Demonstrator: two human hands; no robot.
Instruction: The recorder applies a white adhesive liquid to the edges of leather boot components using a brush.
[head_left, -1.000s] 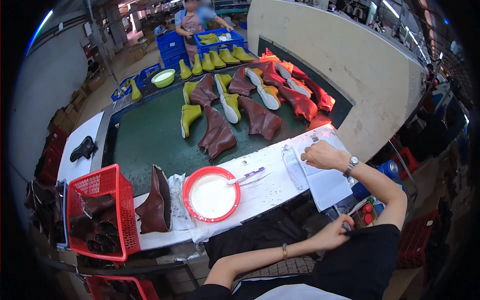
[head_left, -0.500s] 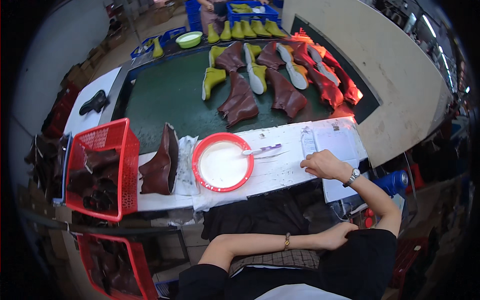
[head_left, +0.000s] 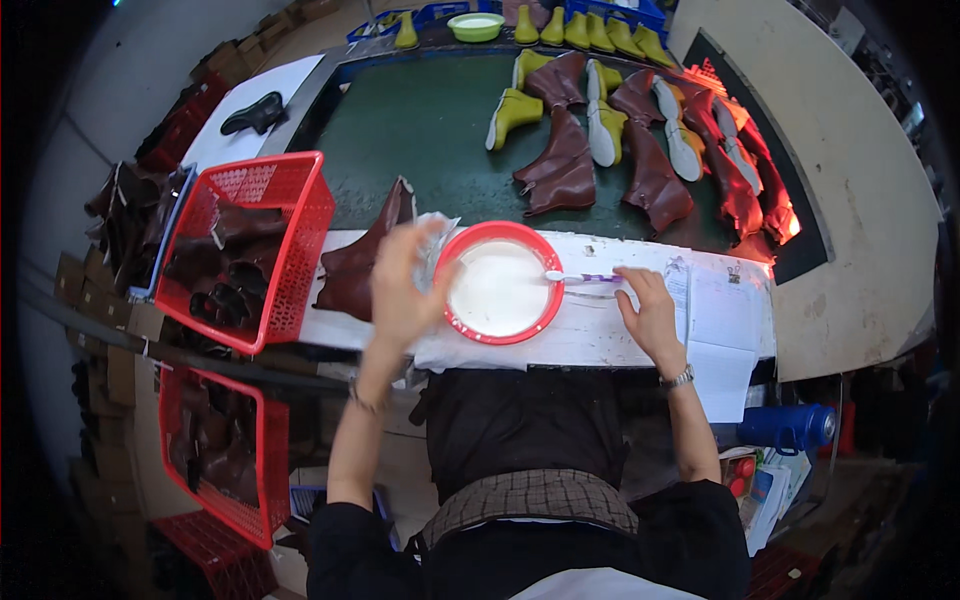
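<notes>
The brush with the purple and white handle (head_left: 596,279) lay at the right side of the red basin (head_left: 495,231), its white end over the rim. Its long axis ran almost straight from this rim toward the right, so the handle pointed to the right hand (head_left: 622,287). This hand was clearly the nearer one; the brush lay on its left, and its thumb and forefinger were apart around the handle's end, though I could not tell if they touched it. The left hand (head_left: 415,262), blurred, was at the basin's left rim, with its fingers apart, and I saw nothing held in it. Inside the basin was a white liquid (head_left: 500,290). Left of the basin, behind the left hand, stood a brown boot (head_left: 352,268), and farther left a red basket (head_left: 302,240). Papers (head_left: 718,350) lay on the white surface (head_left: 600,338) well right of the basin, and beyond the basin was a green belt (head_left: 400,130).
</notes>
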